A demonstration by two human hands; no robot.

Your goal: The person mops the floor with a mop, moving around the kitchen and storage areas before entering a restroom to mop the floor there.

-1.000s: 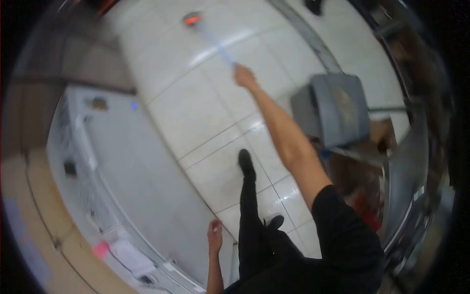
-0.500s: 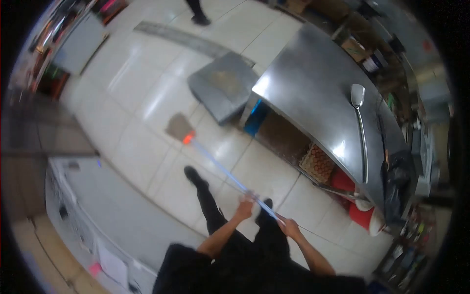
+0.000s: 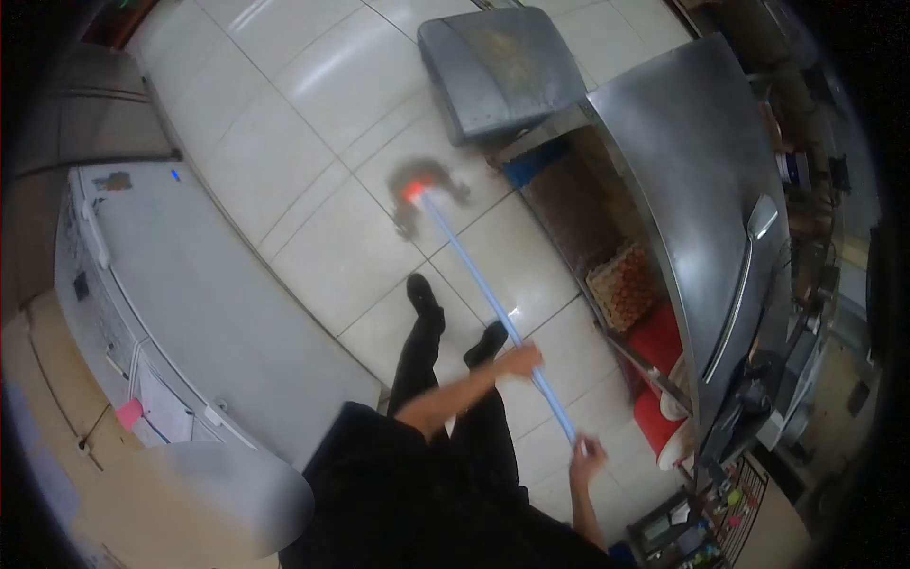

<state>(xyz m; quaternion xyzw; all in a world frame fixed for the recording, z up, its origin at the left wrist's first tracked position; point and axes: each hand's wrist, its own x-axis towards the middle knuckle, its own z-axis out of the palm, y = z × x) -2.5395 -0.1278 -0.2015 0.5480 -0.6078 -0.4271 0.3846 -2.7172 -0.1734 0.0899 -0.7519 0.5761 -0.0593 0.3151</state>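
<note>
My left hand [image 3: 519, 360] is wrapped around the middle of the light blue handle of a mop [image 3: 471, 270]. Near the top end of that handle, my right hand [image 3: 588, 458] grips it. The handle slants away from me to the floor. At its far end is a red-orange joint, and the grey-brown mop head [image 3: 408, 213] lies spread on the pale tiles, smeared by motion. My shoes [image 3: 424, 294] stand on the floor just behind the mop head, left of the handle.
A grey bin-like box [image 3: 502, 71] stands beyond the mop. To the right is a steel table [image 3: 664, 123] with a long-handled wok spatula [image 3: 744, 275] on top and a tray of eggs [image 3: 621, 289] below. A white chest freezer [image 3: 218, 294] lines the left.
The mop head has swept across the floor and its strands have fanned out. My view has turned, bringing the freezer and steel table closer. Both hands remain on the handle.
</note>
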